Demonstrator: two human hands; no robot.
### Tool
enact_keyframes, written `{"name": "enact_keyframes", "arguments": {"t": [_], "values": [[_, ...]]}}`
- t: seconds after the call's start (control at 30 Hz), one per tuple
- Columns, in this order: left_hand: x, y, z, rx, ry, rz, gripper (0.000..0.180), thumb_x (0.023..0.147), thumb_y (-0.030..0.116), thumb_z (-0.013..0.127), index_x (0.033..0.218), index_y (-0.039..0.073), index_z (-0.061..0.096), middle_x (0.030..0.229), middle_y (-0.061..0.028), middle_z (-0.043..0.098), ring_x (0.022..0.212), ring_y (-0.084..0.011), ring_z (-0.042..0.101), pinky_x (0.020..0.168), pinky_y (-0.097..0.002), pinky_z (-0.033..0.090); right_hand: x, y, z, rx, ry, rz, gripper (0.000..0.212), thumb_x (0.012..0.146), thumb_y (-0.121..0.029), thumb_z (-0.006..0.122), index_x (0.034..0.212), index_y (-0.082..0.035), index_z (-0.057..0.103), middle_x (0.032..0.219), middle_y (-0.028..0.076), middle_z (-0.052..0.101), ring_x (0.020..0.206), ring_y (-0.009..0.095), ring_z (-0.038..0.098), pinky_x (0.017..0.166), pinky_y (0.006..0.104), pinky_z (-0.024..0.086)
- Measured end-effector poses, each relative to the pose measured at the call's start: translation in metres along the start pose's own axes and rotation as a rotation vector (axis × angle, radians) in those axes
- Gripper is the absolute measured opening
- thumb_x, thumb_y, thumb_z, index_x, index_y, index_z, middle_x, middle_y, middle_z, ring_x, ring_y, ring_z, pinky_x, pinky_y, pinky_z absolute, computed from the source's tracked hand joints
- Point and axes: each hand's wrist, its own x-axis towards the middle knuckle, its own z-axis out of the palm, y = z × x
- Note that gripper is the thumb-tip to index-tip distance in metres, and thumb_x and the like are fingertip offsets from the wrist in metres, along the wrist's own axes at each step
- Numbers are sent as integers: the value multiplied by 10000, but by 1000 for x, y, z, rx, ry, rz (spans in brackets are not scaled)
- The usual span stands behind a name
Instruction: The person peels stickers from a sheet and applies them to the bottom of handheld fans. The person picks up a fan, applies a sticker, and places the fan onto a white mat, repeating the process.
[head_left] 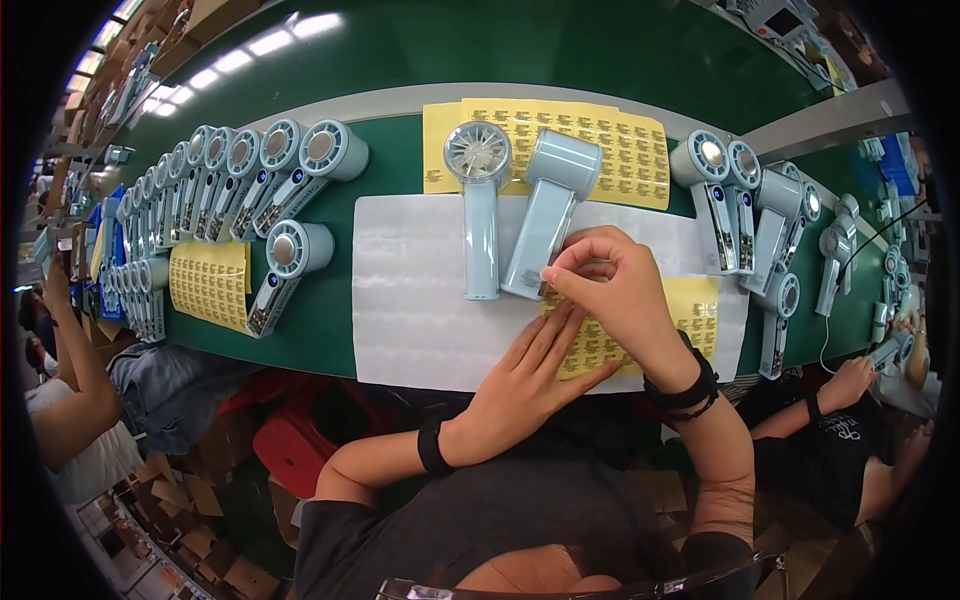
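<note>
My left hand (522,375) lies flat, fingers stretched out, on the left part of a yellow label sheet (697,300). My right hand (622,292) is closed, thumb and forefinger pinched together at the lower end of a light blue handheld fan's handle (540,235). What sits in the pinch is too small to make out. Small dark print shows on that handle beside the fingertips. This fan lies tilted with its head up and to the right. Left of it, another handheld fan (481,225) lies straight, its clear-bladed face up.
A white padded mat (410,320) lies on the green table (330,340). More yellow label sheets (630,150) lie behind the fans. Rows of handheld fans (240,160) line the left, and several more (715,190) stand at right. Co-workers' arms (850,385) show at both sides.
</note>
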Motion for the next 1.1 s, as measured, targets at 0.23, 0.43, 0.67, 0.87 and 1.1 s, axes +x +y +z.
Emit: {"name": "enact_keyframes", "arguments": {"t": [0.23,0.43,0.67,0.87,1.1], "values": [[3,-1,-6,-1,-29,0,641,868,156,503,1486,310,428,1491,-272,385,1408,-356,386,1149,-445,323,-28,13,0,125,265,-203,86,848,-9,721,885,32,655,1052,85,610,896,155,659,805,255,540],[1,-1,-4,-20,-6,-13,636,866,160,499,1484,300,434,1499,-253,383,1399,-351,393,1151,-440,323,-43,31,-18,-164,367,-138,86,831,-7,729,867,18,654,979,57,597,807,116,625,719,227,513],[2,-2,-3,-56,20,-7,631,849,140,525,1455,309,479,1464,-204,410,1381,-372,401,1133,-454,349,-35,36,-9,-437,429,-206,107,795,-24,754,835,5,659,913,30,555,746,94,573,636,234,449],[2,-2,-3,-112,48,-1,645,809,95,575,1405,341,549,1389,-140,440,1352,-392,421,1089,-477,409,-49,1,-25,-298,212,-205,101,799,-10,743,847,5,655,933,31,557,767,93,558,659,231,444],[-2,-4,-1,-105,58,1,641,825,103,560,1419,342,532,1406,-147,438,1354,-385,422,1087,-472,411,-41,-6,-27,-142,225,-206,95,809,-4,735,865,0,657,948,39,576,771,100,553,674,236,453]]}}
